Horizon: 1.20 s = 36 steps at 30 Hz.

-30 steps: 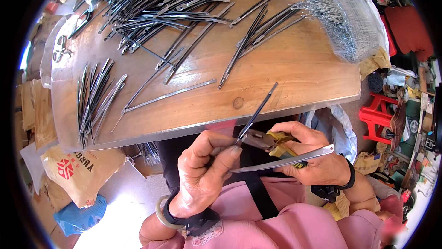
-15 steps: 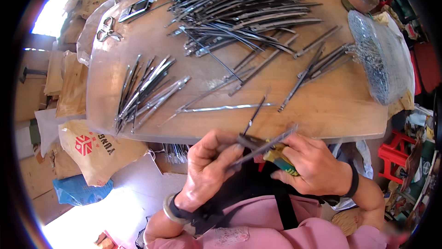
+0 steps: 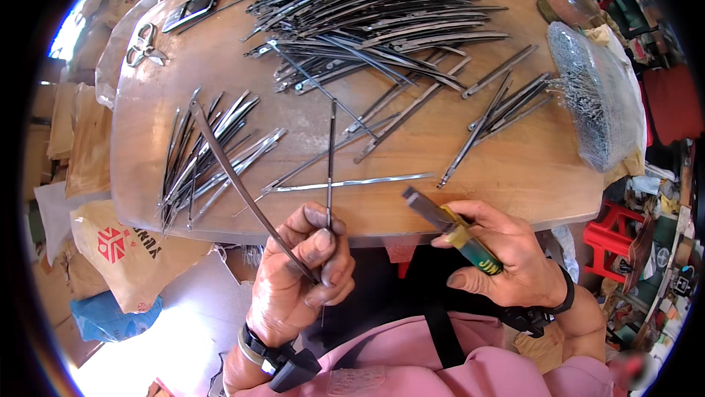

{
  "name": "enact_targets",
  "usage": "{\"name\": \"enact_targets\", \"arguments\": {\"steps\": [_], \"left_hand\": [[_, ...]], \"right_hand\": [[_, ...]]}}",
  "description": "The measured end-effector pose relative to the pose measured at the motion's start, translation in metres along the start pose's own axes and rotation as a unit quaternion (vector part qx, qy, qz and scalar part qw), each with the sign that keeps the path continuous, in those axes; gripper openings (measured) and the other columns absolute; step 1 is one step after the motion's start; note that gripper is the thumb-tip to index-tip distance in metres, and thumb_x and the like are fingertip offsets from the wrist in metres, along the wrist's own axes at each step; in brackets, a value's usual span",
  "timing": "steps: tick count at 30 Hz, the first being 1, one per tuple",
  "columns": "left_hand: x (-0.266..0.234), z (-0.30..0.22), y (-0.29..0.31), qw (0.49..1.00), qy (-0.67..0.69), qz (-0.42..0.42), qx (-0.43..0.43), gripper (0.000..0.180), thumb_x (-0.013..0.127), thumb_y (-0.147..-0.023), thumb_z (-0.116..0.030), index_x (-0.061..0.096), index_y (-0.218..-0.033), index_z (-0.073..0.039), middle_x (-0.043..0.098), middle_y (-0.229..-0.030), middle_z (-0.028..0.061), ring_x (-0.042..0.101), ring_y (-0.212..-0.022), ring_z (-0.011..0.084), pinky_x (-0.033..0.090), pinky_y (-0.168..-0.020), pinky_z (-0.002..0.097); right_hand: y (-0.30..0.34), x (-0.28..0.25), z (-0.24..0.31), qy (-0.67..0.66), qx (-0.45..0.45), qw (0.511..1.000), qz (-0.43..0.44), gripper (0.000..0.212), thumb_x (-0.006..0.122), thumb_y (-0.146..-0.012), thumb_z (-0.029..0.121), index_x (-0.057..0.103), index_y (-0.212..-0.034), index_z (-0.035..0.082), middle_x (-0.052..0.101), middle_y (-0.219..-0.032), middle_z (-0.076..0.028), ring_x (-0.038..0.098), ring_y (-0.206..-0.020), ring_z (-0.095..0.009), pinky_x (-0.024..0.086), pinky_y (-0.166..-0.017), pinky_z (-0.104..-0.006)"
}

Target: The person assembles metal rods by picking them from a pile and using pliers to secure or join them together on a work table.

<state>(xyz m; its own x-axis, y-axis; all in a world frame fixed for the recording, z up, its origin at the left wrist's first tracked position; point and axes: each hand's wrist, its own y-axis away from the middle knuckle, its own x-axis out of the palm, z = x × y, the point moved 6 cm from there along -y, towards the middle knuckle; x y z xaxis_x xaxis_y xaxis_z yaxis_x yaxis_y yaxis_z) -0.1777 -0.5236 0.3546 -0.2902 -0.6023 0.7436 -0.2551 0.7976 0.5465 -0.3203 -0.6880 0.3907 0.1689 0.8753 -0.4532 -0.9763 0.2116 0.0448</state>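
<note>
My left hand [image 3: 301,265] is closed around two long, thin pieces. One is a brown, slightly curved flat strip [image 3: 236,180] leaning out to the upper left; the other is a narrow dark metal strip [image 3: 330,154] standing nearly upright between thumb and fingers. In my right hand [image 3: 507,254] rests a tool that looks like pliers [image 3: 463,239], with a squared grey metal head and a yellow-and-green handle. Its head points up and left, apart from the strips. My right thumb is held away from the handle.
A big heap of dark strips [image 3: 360,0] covers the far table [image 3: 514,195]. Smaller bundles lie left [image 3: 213,154] and right [image 3: 507,107]. Scissors [image 3: 145,46] and a phone [image 3: 189,10] sit at far left. Wrapped thin metal pieces [image 3: 595,96] stand at the right edge.
My hands have moved apart, the left one toward the left with both strips. The tool has come away from the strips, and the brown strip now leans up and left.
</note>
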Motion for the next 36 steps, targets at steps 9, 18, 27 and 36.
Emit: {"name": "enact_targets", "arguments": {"steps": [9,18,27,36], "left_hand": [[0.026,0.016,-0.001,0.955,-0.262,-0.073,0.119,0.012,0.061,-0.092,-0.006,0.051,-0.094,-0.001,0.056,-0.062,0.0096,0.039,-0.041,0.0097,0.029,-0.040,0.0227],[0.020,0.018,0.011,0.941,-0.281,-0.070,0.173,0.010,0.060,-0.094,-0.003,0.050,-0.093,-0.001,0.055,-0.063,0.0061,0.042,-0.045,0.0083,0.028,-0.040,0.0212],[-0.008,-0.067,0.028,0.785,-0.528,-0.078,0.316,0.028,0.064,-0.079,0.002,0.061,-0.107,0.003,0.064,-0.098,0.0126,0.062,-0.074,0.0153,0.049,-0.063,0.0273],[-0.005,-0.064,0.007,0.378,-0.825,-0.031,0.418,0.027,0.069,-0.072,0.005,0.064,-0.099,0.003,0.062,-0.089,0.0142,0.064,-0.075,0.0307,0.051,-0.065,0.0360]], "right_hand": [[0.004,0.002,0.006,0.103,-0.082,0.990,0.044,0.040,0.080,-0.075,0.027,0.065,-0.095,-0.004,0.060,-0.110,-0.020,0.063,-0.091,-0.035,0.053,-0.077,-0.0393],[0.002,0.019,0.014,0.134,-0.118,0.982,0.064,0.031,0.074,-0.076,0.018,0.060,-0.094,-0.003,0.058,-0.103,-0.020,0.063,-0.085,-0.034,0.055,-0.071,-0.0388],[0.023,-0.028,-0.031,-0.032,0.090,0.990,-0.103,0.026,0.076,-0.081,0.021,0.068,-0.092,-0.001,0.064,-0.109,-0.014,0.067,-0.090,-0.030,0.053,-0.078,-0.0362],[0.013,-0.016,-0.022,0.136,-0.036,0.988,-0.069,0.034,0.080,-0.072,0.017,0.067,-0.098,-0.001,0.061,-0.107,-0.015,0.065,-0.081,-0.033,0.053,-0.073,-0.0402]]}}
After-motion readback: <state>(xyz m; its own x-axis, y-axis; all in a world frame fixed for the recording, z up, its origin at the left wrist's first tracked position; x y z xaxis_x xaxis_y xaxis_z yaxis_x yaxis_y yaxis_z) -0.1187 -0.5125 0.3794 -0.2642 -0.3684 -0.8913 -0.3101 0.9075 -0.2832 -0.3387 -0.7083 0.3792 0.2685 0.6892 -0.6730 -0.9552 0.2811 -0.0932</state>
